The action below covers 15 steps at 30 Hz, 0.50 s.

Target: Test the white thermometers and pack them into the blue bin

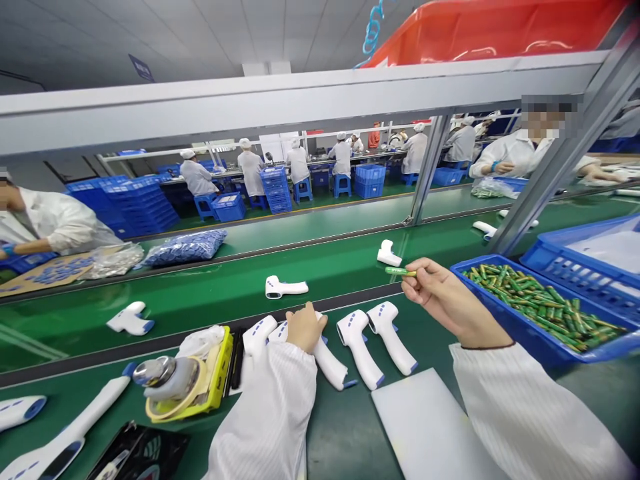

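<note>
The right hand [453,300] is held in a narrow pinch, with a green cylindrical battery [400,271] between thumb and fingertips, above the bench and just left of a blue plastic crate [505,317]. That crate is filled with a loose heap of green batteries [543,303] lying at mixed angles. A second blue crate [585,263], behind it, is lined with a translucent plastic sheet [605,247]; its contents cannot be made out.

The left hand [306,327] lies curled over the heads of two white infrared thermometers [325,360], touching them; whether it grips them cannot be told. These lie side by side on the green bench [330,440] with two further white infrared thermometers [357,347] to the right, all handles pointing toward the wearer. A white plastic pad [420,427] lies just below them.

To the left stands a yellow-based device with a metal dome [183,383]. More white thermometer bodies [286,287] lie apart on a green conveyor belt [210,313]. Beyond the belt, a bag of blue items [185,247] lies near a co-worker [55,220] in a white smock, and stacked blue crates [137,203] stand in the next row.
</note>
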Each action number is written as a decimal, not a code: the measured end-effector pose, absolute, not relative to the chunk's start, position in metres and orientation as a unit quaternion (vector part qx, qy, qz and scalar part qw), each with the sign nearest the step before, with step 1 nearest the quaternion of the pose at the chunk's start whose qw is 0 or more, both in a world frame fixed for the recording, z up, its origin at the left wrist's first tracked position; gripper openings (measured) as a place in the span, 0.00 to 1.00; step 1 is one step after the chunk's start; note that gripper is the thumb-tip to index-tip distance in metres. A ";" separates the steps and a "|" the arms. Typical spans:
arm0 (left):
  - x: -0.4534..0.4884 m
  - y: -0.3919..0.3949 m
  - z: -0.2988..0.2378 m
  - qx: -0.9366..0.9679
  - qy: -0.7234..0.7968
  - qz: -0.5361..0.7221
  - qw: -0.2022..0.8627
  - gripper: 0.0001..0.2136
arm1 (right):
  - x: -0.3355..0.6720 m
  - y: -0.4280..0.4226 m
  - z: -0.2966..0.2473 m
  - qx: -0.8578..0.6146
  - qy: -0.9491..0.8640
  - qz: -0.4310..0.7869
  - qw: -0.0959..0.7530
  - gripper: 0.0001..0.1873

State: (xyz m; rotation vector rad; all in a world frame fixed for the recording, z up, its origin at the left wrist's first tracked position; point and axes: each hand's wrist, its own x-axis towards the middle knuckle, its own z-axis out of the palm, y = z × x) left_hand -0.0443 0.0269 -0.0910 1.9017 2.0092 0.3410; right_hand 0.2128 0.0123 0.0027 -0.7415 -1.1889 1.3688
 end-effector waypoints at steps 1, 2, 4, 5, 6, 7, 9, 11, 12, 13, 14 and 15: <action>-0.045 0.025 -0.088 0.676 0.699 0.150 0.180 0.13 | 0.210 0.006 0.004 -0.302 -0.510 0.582 0.556 0.14; -0.046 0.025 -0.082 0.680 0.685 0.184 0.184 0.13 | 0.207 0.000 0.005 -0.291 -0.517 0.582 0.556 0.13; -0.048 0.023 -0.067 0.686 0.652 0.259 0.193 0.14 | 0.201 -0.012 0.008 -0.269 -0.537 0.572 0.559 0.11; -0.048 0.022 -0.057 0.685 0.636 0.297 0.196 0.14 | 0.199 -0.017 0.010 -0.258 -0.551 0.559 0.563 0.11; -0.048 0.021 -0.047 0.682 0.623 0.330 0.195 0.14 | 0.198 -0.022 0.011 -0.249 -0.568 0.542 0.567 0.10; -0.047 0.019 -0.037 0.674 0.611 0.368 0.191 0.14 | 0.196 -0.026 0.012 -0.243 -0.587 0.522 0.569 0.09; -0.045 0.013 -0.020 0.642 0.582 0.463 0.184 0.14 | 0.194 -0.035 0.013 -0.234 -0.625 0.488 0.563 0.09; -0.041 0.007 -0.009 0.588 0.542 0.566 0.202 0.12 | 0.192 -0.042 0.012 -0.230 -0.655 0.470 0.545 0.08; -0.039 0.004 -0.006 0.559 0.520 0.607 0.222 0.11 | 0.191 -0.045 0.012 -0.225 -0.667 0.467 0.534 0.08; -0.037 0.002 -0.004 0.536 0.501 0.634 0.245 0.11 | 0.189 -0.049 0.012 -0.221 -0.678 0.465 0.524 0.09; -0.036 0.001 -0.003 0.522 0.488 0.647 0.268 0.11 | 0.187 -0.052 0.012 -0.220 -0.689 0.461 0.514 0.09; -0.035 0.000 -0.002 0.514 0.479 0.652 0.286 0.11 | 0.185 -0.055 0.012 -0.224 -0.700 0.452 0.505 0.10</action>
